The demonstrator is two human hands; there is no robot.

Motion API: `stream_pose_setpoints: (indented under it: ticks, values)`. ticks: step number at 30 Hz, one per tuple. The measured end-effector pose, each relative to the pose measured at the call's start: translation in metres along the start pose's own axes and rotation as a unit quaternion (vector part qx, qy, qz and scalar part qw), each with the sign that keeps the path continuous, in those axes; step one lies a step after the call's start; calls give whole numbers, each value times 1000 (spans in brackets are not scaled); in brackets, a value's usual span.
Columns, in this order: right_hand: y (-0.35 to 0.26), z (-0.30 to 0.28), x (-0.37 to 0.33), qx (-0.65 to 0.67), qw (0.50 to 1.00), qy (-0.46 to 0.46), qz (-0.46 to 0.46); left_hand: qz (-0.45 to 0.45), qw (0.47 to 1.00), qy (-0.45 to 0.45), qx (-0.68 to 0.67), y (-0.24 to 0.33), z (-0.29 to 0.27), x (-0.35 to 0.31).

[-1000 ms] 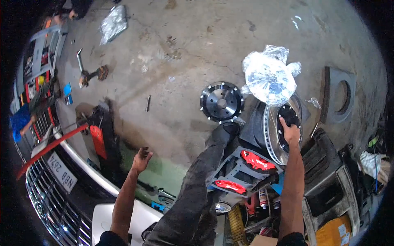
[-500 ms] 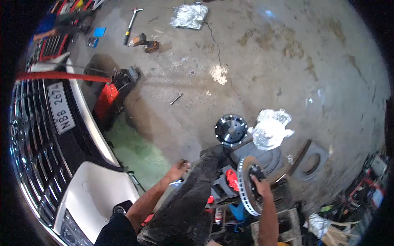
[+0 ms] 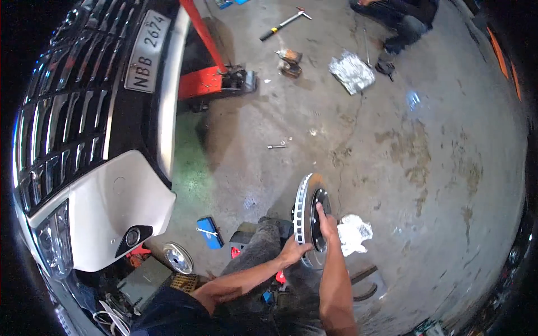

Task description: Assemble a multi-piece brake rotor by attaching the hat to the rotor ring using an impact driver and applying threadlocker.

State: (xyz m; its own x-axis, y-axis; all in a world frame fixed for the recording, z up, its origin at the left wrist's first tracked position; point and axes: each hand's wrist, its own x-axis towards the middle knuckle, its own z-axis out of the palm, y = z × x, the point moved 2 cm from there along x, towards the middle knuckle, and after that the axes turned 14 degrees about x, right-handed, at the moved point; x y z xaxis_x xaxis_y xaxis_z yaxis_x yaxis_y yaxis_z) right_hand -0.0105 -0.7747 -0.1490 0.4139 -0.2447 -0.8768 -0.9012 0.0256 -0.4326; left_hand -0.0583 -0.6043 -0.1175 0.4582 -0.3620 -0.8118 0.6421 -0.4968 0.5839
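A vented brake disc (image 3: 303, 210) stands on edge between my hands, above the floor and beside my trouser leg. My left hand (image 3: 294, 252) is closed on the lower part of its rim. On the right, my right hand (image 3: 327, 223) grips the black centre piece (image 3: 320, 197), its thumb pressed to the face. Silver bolts show around the edge of that black piece. Below and left of the disc, part of a red brake caliper (image 3: 235, 253) shows beside my leg. Crumpled silver foil (image 3: 354, 234) lies right of my right hand.
A white car bumper (image 3: 120, 207) fills the left. Beyond it stands a red floor jack (image 3: 200, 82). A cordless power tool (image 3: 290, 63), a long-handled wrench (image 3: 283, 27), a small metal tool (image 3: 277, 147) and a foil bundle (image 3: 352, 73) lie ahead. A person (image 3: 406, 22) crouches far right.
My left hand came from empty space beside my leg and took hold of the disc's rim. The disc rose away from me with my right hand. My view swung, bringing the crouching person into sight.
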Motion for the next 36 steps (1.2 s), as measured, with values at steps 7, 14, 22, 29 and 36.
stream_pose_setpoints:
  ticks: [7,14,22,29,36]
  values:
    - [-117,39,65,60,987,-135,-57,-32,967,233,97,77,-71,59]
    - [-124,51,235,127,977,-162,-47,-118,965,213,100,156,-112,201]
    - [-125,89,308,203,970,-128,-29,-118,965,209,104,121,-152,274]
    - [-112,91,308,241,957,-155,-42,-94,968,190,137,131,-163,274]
    - [-182,96,233,210,964,-102,-130,11,975,137,174,103,-172,297]
